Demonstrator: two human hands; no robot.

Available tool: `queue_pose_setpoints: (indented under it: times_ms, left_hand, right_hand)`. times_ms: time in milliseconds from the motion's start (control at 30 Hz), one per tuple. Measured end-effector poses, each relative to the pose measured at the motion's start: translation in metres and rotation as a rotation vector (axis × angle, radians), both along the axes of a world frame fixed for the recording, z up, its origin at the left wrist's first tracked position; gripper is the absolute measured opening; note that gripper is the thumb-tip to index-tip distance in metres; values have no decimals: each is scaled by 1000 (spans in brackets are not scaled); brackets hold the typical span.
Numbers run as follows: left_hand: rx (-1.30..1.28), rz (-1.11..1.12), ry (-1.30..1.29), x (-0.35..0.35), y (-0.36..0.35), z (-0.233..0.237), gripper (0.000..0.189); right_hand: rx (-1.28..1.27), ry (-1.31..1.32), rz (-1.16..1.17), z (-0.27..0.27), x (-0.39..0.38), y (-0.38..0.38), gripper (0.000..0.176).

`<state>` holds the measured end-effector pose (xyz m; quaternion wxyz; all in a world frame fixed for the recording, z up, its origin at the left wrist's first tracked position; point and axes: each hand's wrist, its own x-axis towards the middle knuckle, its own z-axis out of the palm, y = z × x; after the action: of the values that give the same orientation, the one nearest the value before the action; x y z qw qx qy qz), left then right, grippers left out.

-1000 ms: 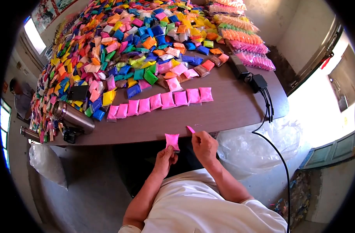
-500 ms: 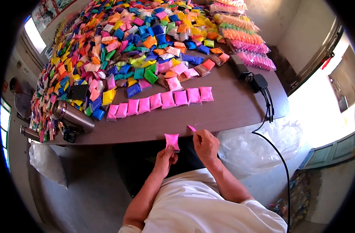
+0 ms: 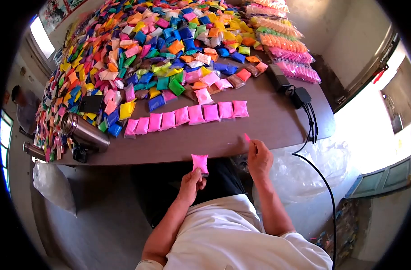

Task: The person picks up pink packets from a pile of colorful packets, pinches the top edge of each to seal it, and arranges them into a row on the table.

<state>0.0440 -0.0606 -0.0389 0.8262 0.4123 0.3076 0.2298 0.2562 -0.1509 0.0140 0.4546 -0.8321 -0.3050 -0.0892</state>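
Note:
My left hand (image 3: 192, 183) grips a small pink packet (image 3: 199, 162) by its lower edge, in front of the table's near edge. The packet stands upright and looks plump. My right hand (image 3: 260, 158) is closed, with a thin pink strip (image 3: 247, 137) poking out from its fingers; what the strip is I cannot make out. It is apart from the packet, over the near edge of the table. Beyond both hands, a row of similar pink packets (image 3: 181, 116) lies side by side on the brown table (image 3: 277, 121).
A large heap of colourful packets (image 3: 165, 49) covers the back and left. Stacked bags (image 3: 288, 54) stand back right. Black adapters (image 3: 300, 97) with a cable (image 3: 320, 168) lie right. A steel flask (image 3: 85, 132) rests left. Another person (image 3: 26, 108) is far left.
My right hand has moved right and slightly up, away from the packet, carrying the pink strip. My left hand has stayed almost still with the packet.

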Motion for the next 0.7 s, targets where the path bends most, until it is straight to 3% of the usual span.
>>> queue_pose_setpoints:
  times_ms: [167,333,533,700]
  left_hand:
    - [-1,0,3,1,-1,0,39]
    - [-7,0,21,1,-1,6,39]
    - [-5,5,-3,-3,1,-1,39]
    - [-36,14,-14,0,0,2,39]
  right_hand:
    - [-124,-3,20,9,4,1,9]
    - [-144,-27,207,3,-21,8,10]
    - [-161,-42,47,10,9,7,11]
    - [-232,-86,237,11,-12,11,14]
